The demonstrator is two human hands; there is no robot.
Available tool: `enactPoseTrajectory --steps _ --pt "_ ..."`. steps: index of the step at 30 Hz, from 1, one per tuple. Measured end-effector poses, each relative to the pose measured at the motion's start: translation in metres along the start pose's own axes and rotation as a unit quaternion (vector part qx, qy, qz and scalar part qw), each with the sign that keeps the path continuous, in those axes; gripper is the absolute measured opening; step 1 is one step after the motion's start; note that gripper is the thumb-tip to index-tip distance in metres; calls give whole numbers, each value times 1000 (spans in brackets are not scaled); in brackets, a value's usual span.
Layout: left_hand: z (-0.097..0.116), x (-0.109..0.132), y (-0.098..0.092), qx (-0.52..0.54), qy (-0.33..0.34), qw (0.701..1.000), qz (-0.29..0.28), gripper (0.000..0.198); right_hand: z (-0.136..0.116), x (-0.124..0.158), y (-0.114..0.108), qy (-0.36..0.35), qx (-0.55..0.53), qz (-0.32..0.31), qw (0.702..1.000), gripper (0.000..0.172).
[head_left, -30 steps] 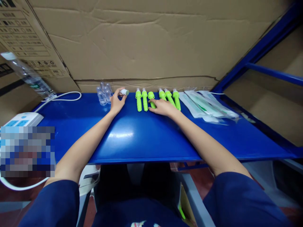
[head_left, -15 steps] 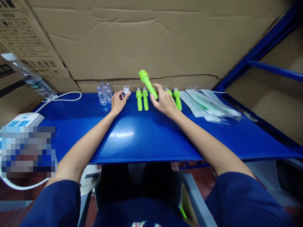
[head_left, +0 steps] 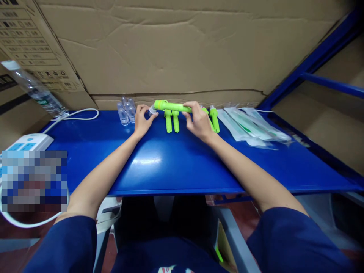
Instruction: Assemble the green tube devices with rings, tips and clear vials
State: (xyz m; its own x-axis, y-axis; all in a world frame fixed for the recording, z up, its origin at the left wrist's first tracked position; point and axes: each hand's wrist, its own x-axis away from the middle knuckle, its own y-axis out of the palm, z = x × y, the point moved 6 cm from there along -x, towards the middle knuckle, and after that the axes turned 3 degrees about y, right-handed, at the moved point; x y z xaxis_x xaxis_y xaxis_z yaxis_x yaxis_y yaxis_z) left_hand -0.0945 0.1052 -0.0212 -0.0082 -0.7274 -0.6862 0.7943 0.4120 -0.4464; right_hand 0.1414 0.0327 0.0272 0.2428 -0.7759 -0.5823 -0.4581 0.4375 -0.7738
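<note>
My right hand (head_left: 199, 121) grips a bright green tube-shaped piece (head_left: 170, 106), held level above the blue table (head_left: 159, 163) with its wide end pointing left. My left hand (head_left: 143, 118) pinches a small white cap (head_left: 152, 110) right at that wide end; the two parts meet or nearly meet. Under them two more green pieces (head_left: 171, 120) lie side by side on the table. Two others (head_left: 214, 118) lie just right of my right hand, partly hidden by it.
Small clear vials (head_left: 126, 110) stand left of my left hand. Sealed clear packets (head_left: 250, 127) lie at the right. A white power strip (head_left: 28, 142) with a cable and a water bottle (head_left: 34, 91) sit at the far left. Cardboard boxes (head_left: 182, 49) wall the back.
My right hand picked a green piece out of the row, raised it, then swung it level toward the left. My left hand brought the white cap to its wide end.
</note>
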Motion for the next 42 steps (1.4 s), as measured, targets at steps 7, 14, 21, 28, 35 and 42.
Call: enactPoseTrajectory --steps 7,14,21,28,35,42 --pt "-6 0 1 -6 -10 1000 7 26 -1 0 1 -33 11 -2 999 41" --pt "-2 1 0 7 -8 1000 2 28 -5 1 2 -56 19 -11 998 42" --pt "-1 1 1 14 -22 1000 -6 31 -10 3 3 -79 22 -16 997 45" --pt "-7 2 3 20 36 999 9 31 -4 4 6 -130 27 52 990 45" --pt "-9 3 9 22 61 998 -14 35 0 7 12 -159 37 88 983 42" --pt "-5 4 14 28 79 996 -35 54 10 5 16 -105 51 67 991 47"
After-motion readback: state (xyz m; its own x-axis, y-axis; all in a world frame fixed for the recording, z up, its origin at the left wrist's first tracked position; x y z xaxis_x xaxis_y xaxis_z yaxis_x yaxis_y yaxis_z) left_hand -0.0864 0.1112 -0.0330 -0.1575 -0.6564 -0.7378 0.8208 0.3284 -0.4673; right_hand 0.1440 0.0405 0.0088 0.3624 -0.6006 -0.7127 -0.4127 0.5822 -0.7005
